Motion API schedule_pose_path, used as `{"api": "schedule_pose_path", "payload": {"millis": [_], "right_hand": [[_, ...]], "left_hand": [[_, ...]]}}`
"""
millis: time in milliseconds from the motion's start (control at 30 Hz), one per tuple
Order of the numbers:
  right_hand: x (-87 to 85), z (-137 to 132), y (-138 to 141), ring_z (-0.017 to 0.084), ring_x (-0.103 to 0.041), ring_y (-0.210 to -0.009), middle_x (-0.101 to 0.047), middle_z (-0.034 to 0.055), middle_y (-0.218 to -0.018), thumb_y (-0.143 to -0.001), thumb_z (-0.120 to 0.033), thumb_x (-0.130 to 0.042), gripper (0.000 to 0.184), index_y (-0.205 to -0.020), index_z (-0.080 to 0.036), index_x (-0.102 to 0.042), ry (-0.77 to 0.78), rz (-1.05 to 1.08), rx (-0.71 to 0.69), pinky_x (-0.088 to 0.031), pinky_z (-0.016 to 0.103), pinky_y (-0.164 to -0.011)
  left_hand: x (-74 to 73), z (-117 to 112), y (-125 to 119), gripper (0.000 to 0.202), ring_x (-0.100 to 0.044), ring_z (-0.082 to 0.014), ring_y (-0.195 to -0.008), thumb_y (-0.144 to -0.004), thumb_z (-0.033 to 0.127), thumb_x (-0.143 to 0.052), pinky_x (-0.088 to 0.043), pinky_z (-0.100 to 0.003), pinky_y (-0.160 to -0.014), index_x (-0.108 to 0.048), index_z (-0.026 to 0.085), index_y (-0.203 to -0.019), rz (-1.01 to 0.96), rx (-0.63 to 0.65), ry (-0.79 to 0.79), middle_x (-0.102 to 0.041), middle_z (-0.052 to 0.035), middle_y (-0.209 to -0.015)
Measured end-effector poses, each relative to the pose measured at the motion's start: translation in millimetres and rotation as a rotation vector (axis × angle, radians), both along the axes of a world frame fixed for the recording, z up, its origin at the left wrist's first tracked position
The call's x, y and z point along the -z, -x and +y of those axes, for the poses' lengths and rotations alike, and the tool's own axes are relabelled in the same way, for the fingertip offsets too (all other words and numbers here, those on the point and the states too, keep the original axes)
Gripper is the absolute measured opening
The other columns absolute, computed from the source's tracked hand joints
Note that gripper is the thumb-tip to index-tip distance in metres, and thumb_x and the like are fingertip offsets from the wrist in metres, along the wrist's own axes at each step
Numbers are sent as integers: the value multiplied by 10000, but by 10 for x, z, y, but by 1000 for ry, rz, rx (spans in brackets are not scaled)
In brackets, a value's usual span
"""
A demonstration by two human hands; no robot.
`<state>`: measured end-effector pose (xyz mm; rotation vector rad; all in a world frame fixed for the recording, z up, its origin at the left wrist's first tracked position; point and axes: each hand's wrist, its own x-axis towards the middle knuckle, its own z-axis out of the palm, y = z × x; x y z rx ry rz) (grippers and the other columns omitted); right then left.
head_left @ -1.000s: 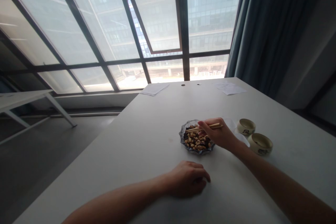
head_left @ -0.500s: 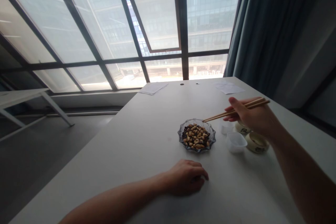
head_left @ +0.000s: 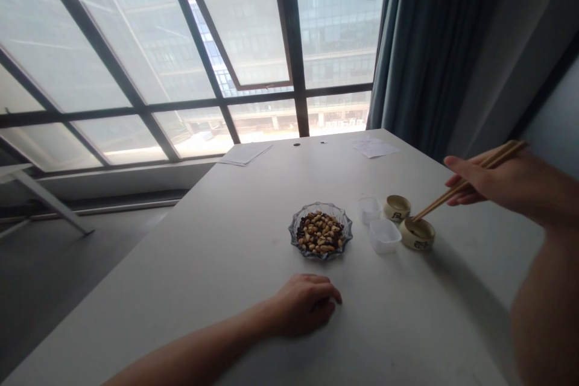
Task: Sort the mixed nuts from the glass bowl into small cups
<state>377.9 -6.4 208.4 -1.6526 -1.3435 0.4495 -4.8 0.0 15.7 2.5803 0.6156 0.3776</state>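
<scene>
My right hand point(head_left: 506, 184) is raised at the right and grips a pair of wooden chopsticks point(head_left: 456, 193), whose tips reach down into the nearer cream cup point(head_left: 417, 234). I cannot see anything held between the tips. A second cream cup point(head_left: 397, 207) stands just behind it. Left of the cups are two small clear plastic cups point(head_left: 384, 235) point(head_left: 369, 209). A scalloped glass dish point(head_left: 321, 233) of mixed nuts and dark beans sits mid-table. My left hand point(head_left: 304, 310) rests on the white table point(head_left: 226, 265) in front of the dish, fingers curled, holding nothing.
Sheets of paper point(head_left: 245, 154) point(head_left: 375, 147) lie at the table's far edge near the large window. A dark curtain point(head_left: 420, 48) hangs at the right. Another white table point(head_left: 27, 184) stands at the far left.
My right hand lifted the chopsticks out of the nut dish and carried them right, over to the nearer cream cup. The camera swung a little to the right. My left hand stayed put.
</scene>
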Motion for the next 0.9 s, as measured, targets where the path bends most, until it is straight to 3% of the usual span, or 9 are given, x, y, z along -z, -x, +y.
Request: {"api": "schedule_pose_path", "payload": {"millis": [100, 167, 400, 600, 900], "right_hand": [[81, 171, 10, 361, -764, -587, -753, 156, -655, -837, -492, -776, 397, -554, -223, -702, 172, 59, 46, -677, 505, -609], [120, 276, 47, 367, -766, -599, -748, 173, -654, -818, -503, -784, 430, -513, -217, -687, 207, 68, 19, -676, 520, -645], [229, 451, 7, 367, -760, -597, -738, 172, -634, -752, -566, -815, 460, -479, -231, -658, 235, 54, 8, -673, 527, -661], [202, 424, 39, 362, -764, -606, -738, 166, -633, -765, -561, -796, 457, -483, -235, -646, 255, 40, 59, -677, 498, -675], [252, 435, -23, 348, -756, -571, -744, 166, -637, -790, -599, -774, 484, -525, -207, -668, 221, 10, -103, -673, 494, -614]], "left_hand": [[-2, 0, -5, 285, -657, -146, -818, -890, 132, -564, -486, -213, -809, -721, 249, -1097, 8, -7, -3, -722, -12, -944], [-10, -2, -7, 285, -657, -144, -821, -888, 130, -566, -485, -210, -810, -721, 251, -1094, 12, -9, -3, -722, -10, -944], [-34, -10, -7, 278, -655, -141, -808, -887, 138, -571, -485, -204, -796, -724, 249, -1090, 18, -10, 2, -720, -12, -937], [-30, -9, -11, 286, -657, -142, -809, -888, 135, -565, -487, -204, -800, -725, 246, -1097, 14, -5, 5, -722, -18, -940], [-43, -5, -7, 290, -669, -151, -821, -884, 131, -568, -500, -212, -809, -730, 233, -1102, 27, -2, 3, -733, -32, -956]]}}
